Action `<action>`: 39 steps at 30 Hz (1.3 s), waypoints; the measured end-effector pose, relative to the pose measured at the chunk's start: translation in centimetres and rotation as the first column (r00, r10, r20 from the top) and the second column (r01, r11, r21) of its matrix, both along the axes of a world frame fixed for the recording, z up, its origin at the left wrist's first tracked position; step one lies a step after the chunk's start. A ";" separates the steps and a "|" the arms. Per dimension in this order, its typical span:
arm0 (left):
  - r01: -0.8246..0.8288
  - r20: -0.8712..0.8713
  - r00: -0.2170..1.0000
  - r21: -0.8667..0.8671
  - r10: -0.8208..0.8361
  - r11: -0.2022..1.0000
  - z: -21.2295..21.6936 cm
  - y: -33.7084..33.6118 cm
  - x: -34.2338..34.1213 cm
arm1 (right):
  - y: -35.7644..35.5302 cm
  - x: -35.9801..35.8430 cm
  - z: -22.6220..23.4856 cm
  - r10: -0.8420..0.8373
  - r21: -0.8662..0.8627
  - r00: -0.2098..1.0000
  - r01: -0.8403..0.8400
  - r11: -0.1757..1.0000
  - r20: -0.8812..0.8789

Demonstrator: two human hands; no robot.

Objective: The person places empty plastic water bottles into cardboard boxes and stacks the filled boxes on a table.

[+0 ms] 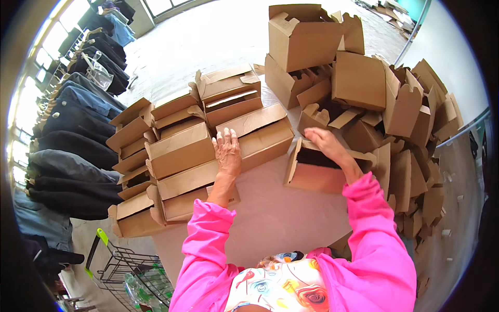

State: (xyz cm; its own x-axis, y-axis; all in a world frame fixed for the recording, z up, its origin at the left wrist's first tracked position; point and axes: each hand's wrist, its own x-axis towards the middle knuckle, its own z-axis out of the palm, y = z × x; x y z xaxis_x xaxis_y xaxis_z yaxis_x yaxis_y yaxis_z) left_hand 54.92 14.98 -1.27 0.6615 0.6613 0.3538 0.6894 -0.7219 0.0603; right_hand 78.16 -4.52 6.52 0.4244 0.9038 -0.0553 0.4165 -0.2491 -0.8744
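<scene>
My left hand (pixel 227 153) lies with stretched fingers on the boxes to the left, its fingertips at the near end of a long brown cardboard box (pixel 267 139) with a folded lid. Over an open-topped cardboard box (pixel 319 178) on the right reaches my right hand (pixel 328 147). Its fingers are bent together at that box's far left edge, and the thumb is hidden. Dark shadow fills the box's opening. Beside and below my left hand sit more boxes, among them a closed one (pixel 179 149) and a long one (pixel 189 190) at the near side.
Boxes stand in rows on the pale table (pixel 275 216). A tall, loose heap of open boxes (pixel 358 80) rises at the right and far right. Dark garments (pixel 75 140) hang along the left. A wire shopping cart (pixel 122 265) holding green plastic bottles (pixel 138 288) stands at the lower left.
</scene>
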 end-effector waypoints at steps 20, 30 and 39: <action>0.494 0.496 0.858 -0.722 -0.136 0.485 4.3 -20.4 -14.9 | -13.4 -15.7 -1.4 -0.090 0.145 0.699 -0.020 0.989 0.709; 0.610 0.473 0.681 -0.789 0.560 -0.075 6.7 -23.2 -25.5 | -12.9 -30.6 2.8 0.201 0.213 0.675 -0.477 0.853 0.710; 0.496 0.534 0.212 -0.780 0.819 0.380 5.4 -25.8 -35.0 | -10.5 -40.7 4.8 0.357 0.235 0.510 -0.773 0.589 0.783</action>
